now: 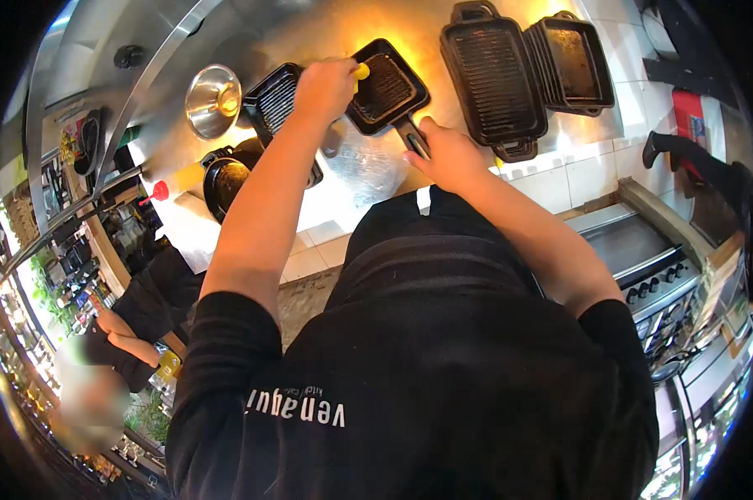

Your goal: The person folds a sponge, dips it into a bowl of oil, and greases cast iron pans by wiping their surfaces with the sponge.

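My right hand [451, 154] is closed round the handle of a small square black grill pan [386, 90] with a ridged base. My left hand [326, 87] is closed above the pan's left edge, and a rounded yellow object [361, 72] sticks out from its fingers; most of it is hidden, so its kind does not show. Another ridged black grill pan [278, 102] lies to the left, partly behind my left hand and forearm. Farther left on the steel counter [297, 33] stands a shiny metal bowl [213, 102] with something yellowish inside.
Black rectangular cast-iron grill pans [493, 79] and a stack of several deeper ones [575, 62] stand at the right. A yellow squeeze bottle [176, 182] with a red tip and a round black pan [225, 185] are at the left. A stove [643, 250] is at right; another person [135, 333] is lower left.
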Action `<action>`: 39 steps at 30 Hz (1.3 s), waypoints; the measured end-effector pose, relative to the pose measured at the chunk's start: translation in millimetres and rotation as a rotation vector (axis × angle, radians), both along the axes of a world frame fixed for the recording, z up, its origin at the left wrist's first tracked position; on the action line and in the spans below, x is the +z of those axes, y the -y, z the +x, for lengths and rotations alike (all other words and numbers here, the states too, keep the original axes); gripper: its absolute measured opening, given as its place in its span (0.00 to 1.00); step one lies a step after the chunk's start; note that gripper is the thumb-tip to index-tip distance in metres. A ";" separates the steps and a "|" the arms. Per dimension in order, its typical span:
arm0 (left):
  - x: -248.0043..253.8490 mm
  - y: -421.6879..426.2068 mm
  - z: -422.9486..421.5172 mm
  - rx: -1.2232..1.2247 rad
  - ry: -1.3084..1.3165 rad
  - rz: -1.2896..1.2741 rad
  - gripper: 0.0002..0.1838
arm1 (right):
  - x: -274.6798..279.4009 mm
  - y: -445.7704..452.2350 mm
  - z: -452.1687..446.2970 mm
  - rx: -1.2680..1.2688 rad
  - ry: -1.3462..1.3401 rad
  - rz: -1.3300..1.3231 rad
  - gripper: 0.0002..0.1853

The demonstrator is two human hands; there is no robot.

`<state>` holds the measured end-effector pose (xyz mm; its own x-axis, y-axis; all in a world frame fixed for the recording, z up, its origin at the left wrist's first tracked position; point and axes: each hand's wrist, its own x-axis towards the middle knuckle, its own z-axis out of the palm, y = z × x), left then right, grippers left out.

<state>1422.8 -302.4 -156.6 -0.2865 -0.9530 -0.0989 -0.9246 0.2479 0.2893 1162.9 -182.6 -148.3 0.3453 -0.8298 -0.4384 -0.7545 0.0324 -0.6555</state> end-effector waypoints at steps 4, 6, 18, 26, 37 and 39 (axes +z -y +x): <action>-21.8 20.2 -40.3 -0.053 -0.048 -0.097 0.12 | -4.1 0.2 -0.8 0.152 -0.009 -0.028 0.28; -11.2 10.3 -31.4 -0.028 -0.149 -0.114 0.13 | -4.7 3.6 -1.5 0.144 0.030 -0.018 0.29; -6.8 -3.8 -49.6 0.034 -0.113 0.053 0.13 | 10.4 22.4 -0.3 0.369 -0.067 0.014 0.31; -5.0 18.8 -41.0 0.188 -0.122 0.053 0.12 | 15.0 22.0 5.2 0.343 -0.132 0.006 0.27; 22.8 14.0 -34.4 0.118 -0.152 0.177 0.12 | 17.8 10.2 7.7 0.233 -0.172 -0.027 0.27; 5.3 30.5 -42.4 0.047 -0.233 0.124 0.13 | 17.9 2.8 15.2 0.211 -0.189 -0.038 0.27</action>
